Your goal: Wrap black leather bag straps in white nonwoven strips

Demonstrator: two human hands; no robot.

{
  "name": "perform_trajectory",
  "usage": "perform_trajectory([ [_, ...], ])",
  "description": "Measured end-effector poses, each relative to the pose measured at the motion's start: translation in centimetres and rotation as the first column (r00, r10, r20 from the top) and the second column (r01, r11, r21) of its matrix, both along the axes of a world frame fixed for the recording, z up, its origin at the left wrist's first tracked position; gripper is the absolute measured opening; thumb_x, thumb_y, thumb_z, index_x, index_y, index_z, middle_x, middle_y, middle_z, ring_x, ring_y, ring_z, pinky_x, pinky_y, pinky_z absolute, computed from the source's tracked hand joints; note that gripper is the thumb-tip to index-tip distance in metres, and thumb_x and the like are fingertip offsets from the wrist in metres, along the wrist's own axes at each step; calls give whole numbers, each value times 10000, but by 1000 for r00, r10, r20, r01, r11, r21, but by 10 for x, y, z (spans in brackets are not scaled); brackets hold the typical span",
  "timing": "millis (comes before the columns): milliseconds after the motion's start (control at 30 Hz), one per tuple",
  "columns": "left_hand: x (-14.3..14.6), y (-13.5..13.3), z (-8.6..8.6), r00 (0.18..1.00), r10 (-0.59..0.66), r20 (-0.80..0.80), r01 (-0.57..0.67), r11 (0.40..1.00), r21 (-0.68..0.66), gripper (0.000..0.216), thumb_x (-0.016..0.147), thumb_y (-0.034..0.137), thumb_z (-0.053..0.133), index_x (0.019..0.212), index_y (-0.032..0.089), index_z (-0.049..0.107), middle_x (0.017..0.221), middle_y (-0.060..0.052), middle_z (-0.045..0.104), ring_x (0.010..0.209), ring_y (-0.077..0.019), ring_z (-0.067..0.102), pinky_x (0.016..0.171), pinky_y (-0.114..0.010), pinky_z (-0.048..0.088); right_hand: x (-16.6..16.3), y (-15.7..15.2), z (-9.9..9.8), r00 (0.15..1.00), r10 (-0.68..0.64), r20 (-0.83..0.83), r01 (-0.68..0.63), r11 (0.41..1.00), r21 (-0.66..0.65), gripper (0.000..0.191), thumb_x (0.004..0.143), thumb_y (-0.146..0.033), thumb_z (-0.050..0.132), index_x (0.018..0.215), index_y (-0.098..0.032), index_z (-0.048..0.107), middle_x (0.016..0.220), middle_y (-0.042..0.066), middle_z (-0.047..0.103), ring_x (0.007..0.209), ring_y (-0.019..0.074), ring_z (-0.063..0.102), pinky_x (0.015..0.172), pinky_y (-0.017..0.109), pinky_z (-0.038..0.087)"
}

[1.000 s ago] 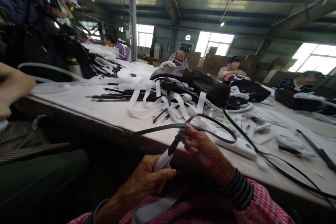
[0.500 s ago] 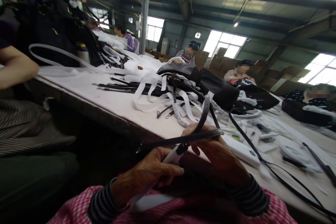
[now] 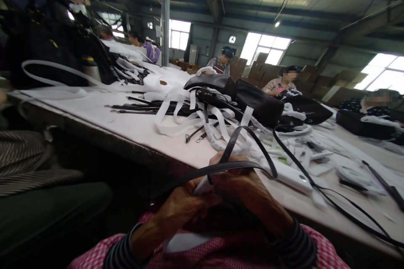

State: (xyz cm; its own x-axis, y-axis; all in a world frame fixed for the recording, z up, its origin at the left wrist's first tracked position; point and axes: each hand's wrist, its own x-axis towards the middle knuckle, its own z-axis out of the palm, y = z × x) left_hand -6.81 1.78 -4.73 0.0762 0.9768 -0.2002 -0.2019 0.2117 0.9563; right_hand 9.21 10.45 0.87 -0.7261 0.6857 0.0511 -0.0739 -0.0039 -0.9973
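Low in front of me, over my lap, my left hand is closed around a white-wrapped length, its thumb lying along the front. Close beside it, my right hand grips a black leather strap, fingers curled and partly hidden. The strap rises from that hand, bends over in a loop to the right, and its lower run crosses above both hands toward the left. Whether the white-wrapped piece belongs to the same strap, I cannot tell. A white strip hangs below my left hand onto the checked clothing.
Beyond my hands, the table bears several black straps, white strips and black leather bags. A white flat box and a long black cord lie at right. Several people sit around the table; someone's leg is at left.
My hands have drawn closer together. The black strap now arches over to the right, where it stood more upright before. The neighbour's arm at left has mostly moved out of view.
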Motion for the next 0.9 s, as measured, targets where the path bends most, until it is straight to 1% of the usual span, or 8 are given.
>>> perform_trajectory([
  [200, 3, 0, 4, 999, 1, -44, 0, 1000, 19, 348, 789, 469, 768, 889, 149, 676, 558, 42, 530, 471, -76, 393, 453, -206, 264, 1, -4, -3, 1000, -28, -10, 28, 1000, 8, 201, 822, -321, 804, 838, -151, 699, 744, 19, 623, 660, 145, 534, 597, 255, 415],
  [367, -6, 0, 10, 978, 68, -196, -43, 990, 131, 518, 884, 636, 652, 722, 146, 599, 566, 43, 431, 527, -78, 332, 506, -230, 253, 17, -3, 1, 998, 14, 57, -20, 995, 95, 331, 897, -466, 758, 1056, -177, 727, 903, 51, 687, 730, 158, 579, 578, 238, 404],
  [467, -14, 4, 13, 978, 96, -184, -74, 990, 123, 527, 883, 690, 614, 888, 163, 621, 560, 62, 414, 524, -84, 290, 496, -228, 217, 22, 7, 6, 998, -10, 67, 11, 1000, -19, 511, 948, -628, 620, 1004, -132, 728, 777, 60, 666, 585, 113, 517, 479, 208, 297],
  [567, -17, 10, 17, 966, 67, -248, -52, 996, 68, 509, 873, 684, 623, 902, 177, 587, 541, 73, 423, 491, -79, 274, 469, -218, 181, 14, 38, 28, 999, -18, -27, 15, 994, -104, 559, 936, -650, 583, 877, -110, 718, 644, 54, 630, 464, 90, 441, 418, 203, 215],
  [667, -16, 15, 19, 938, 29, -346, 3, 996, 93, 472, 894, 632, 616, 797, 175, 553, 548, 58, 464, 482, -78, 333, 476, -208, 243, 8, 92, 69, 961, -169, -221, 172, 985, -4, 439, 892, -579, 648, 1058, -179, 715, 945, 89, 723, 724, 166, 628, 504, 210, 398],
  [733, -16, 17, 18, 926, 58, -373, -11, 992, 128, 482, 913, 620, 588, 765, 163, 560, 586, 32, 522, 490, -78, 383, 503, -209, 295, 13, 131, 98, 860, -341, -380, 412, 903, 122, 428, 912, -592, 606, 1174, -259, 668, 1145, 74, 711, 983, 204, 640, 712, 281, 528],
  [833, -20, 18, 13, 946, 98, -308, -61, 990, 127, 498, 909, 645, 577, 828, 154, 590, 627, 20, 550, 497, -79, 390, 503, -209, 287, 28, 160, 113, 639, -604, -476, 722, 685, 99, 456, 913, -584, 584, 1266, -298, 618, 1366, 59, 618, 1208, 215, 560, 849, 325, 531],
  [900, -23, 16, 9, 967, 62, -247, -48, 997, 64, 526, 883, 690, 585, 892, 164, 589, 585, 48, 487, 480, -79, 315, 469, -211, 209, 33, 149, 97, 685, -631, -365, 713, 684, 156, 457, 867, -574, 658, 1183, -244, 670, 1281, 89, 663, 1110, 225, 615, 741, 278, 526],
])
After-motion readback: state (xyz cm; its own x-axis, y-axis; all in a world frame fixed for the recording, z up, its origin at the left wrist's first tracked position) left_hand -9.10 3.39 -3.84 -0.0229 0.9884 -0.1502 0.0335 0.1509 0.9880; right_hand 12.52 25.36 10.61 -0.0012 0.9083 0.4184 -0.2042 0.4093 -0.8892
